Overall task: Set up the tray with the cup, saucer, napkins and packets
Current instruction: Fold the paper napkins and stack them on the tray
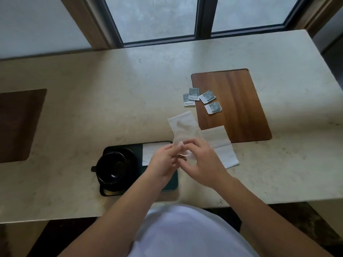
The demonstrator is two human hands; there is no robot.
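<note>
Pale stone worktop runs beneath a dark-framed window, and the head view looks down on it from above. Everything is placed here from the dark tray, which sits at the near edge. On the tray's left half the black cup rests in its black saucer, handle pointing left. One white napkin already lies on the tray's far right part.

Both hands meet just above the tray's right end. The left hand and the right hand have their fingers pinched together on the near end of a second napkin, a long folded strip whose long axis runs away from the tray, its far end raised off the worktop. Motion blur hides exactly which fingertips clamp it. A third napkin lies flat just right of the tray, partly over the near-left corner of a wooden mat.

Four grey packets are scattered further from the tray, around that mat's left edge, some on it and some off. A second mat lies well to the tray's left.

The held strip probably needs to swing down beside the napkin already laid; the tray is directly beneath the hands. The right hand is nearer the loose napkin and packets.
</note>
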